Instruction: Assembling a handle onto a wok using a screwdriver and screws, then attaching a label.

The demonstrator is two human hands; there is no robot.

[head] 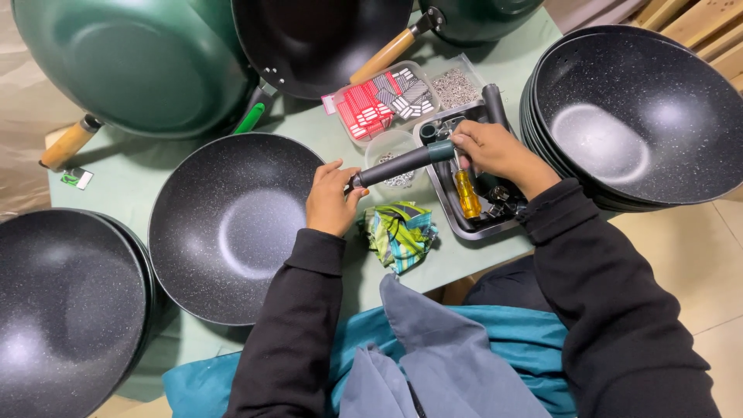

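Note:
A black speckled wok lies on the green-covered table in front of me. A dark handle runs from its rim out to the right. My left hand grips the wok's rim where the handle joins it. My right hand is closed around the handle's far end and holds a screwdriver with a yellow grip pointing down over a metal tray.
Stacks of black woks stand at the right and lower left. Green pans with wooden handles lie at the back. Clear boxes of small red and striped parts and screws sit behind the tray; a striped cloth lies near me.

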